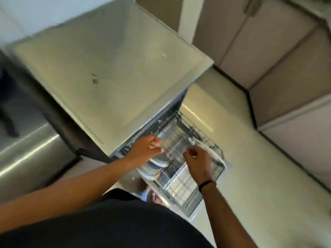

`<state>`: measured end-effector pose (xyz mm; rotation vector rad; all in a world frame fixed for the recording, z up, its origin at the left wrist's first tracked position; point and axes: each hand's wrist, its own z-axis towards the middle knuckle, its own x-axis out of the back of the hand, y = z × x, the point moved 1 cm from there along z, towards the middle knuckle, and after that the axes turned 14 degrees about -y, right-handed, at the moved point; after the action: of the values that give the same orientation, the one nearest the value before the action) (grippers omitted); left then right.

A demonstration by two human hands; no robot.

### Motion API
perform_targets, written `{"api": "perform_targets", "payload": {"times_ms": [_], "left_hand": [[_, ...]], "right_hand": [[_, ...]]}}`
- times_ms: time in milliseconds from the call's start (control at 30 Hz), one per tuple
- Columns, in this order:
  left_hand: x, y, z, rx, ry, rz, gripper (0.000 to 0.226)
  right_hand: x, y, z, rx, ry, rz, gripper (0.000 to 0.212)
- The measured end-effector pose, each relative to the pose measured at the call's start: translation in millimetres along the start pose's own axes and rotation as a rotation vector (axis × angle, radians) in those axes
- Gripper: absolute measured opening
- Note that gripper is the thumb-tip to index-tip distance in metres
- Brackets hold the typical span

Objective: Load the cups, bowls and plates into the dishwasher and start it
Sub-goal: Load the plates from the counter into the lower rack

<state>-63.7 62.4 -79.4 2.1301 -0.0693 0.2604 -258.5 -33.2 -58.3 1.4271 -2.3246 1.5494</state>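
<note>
Over the rack (180,140), both hands' curled fingers (155,143).

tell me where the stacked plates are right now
In the head view, the pale blue-rimmed plates stand on edge at the left side of the pulled-out wire dishwasher rack, just below the left hand and beside the open dishwasher's front.

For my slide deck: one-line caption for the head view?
Both hands, left hand and right hand, reach over the pulled-out dishwasher rack holding plates.
</note>
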Motion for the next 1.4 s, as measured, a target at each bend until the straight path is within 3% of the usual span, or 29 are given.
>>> {"api": "perform_targets", "payload": {"times_ms": [200, 467, 733, 933, 1133, 1400], "left_hand": [[30.0, -9.3, -86.9, -0.002, 0.390, -0.182, 0.010], [91.4, -53.4, -243.0, -0.022, 0.945, -0.426, 0.007], [144.4, -123.8, -407.0, -0.055, 1.453, -0.665, 0.004], [184.8, -207.5, -525.3, -0.074, 1.665, -0.788, 0.008], [219.9, -298.0, -631.2, -0.145, 1.865, -0.962, 0.005], [273.6, -391.0, -694.0, -0.108, 2.014, -1.224, 0.008]], "right_hand": [[-43.7, -65.3, -4.1, 0.248, -0.252, -0.103, 0.008], [-185.4, -192.0, -50.3, 0.683, -0.604, -0.211, 0.004], [-334.4, -269.4, -139.5, 0.934, -0.977, -0.391, 0.003], [-484.6, -336.2, -241.1, 1.068, -1.144, -0.437, 0.005], [-636.0, -356.4, -346.6, 1.163, -1.251, -0.437, 0.007], [-778.9, -356.4, -398.0, 0.937, -1.279, -0.401, 0.011]]}}
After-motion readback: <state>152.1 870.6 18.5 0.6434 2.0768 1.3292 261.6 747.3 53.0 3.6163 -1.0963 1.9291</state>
